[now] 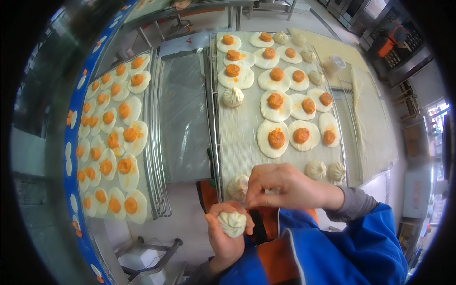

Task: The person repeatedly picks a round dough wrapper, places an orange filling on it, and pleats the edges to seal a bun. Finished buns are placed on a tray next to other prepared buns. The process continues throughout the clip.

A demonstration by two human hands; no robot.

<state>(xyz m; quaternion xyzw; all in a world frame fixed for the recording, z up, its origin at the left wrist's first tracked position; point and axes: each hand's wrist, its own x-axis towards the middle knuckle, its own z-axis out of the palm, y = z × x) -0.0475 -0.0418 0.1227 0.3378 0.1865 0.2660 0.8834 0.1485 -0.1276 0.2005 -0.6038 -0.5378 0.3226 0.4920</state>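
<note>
In my cupped left hand (224, 237) rests a round white bun (232, 224) with twisted pleats meeting at its top. The fingers curl around its sides. Just above and to the right of it hovers my right hand (280, 186), thumb and fingertips pinched together and apart from the bun; whatever they hold, if anything, is too small to tell. Directly ahead lies a mesh-lined tray (237, 137) of flat dough rounds (276, 104) topped with orange filling. Beside my right hand sits a pleated bun (238, 187), and several more stand along the tray's right edge.
Another rack (147, 190) of filled dough rounds stands at the left, before a blue-edged conveyor (78, 102). A plastic-covered surface (183, 118) lies between the trays. A white cup (335, 63) and cloth-covered racks (375, 123) are on the right. Someone in orange and dark clothing (392, 40) is far right.
</note>
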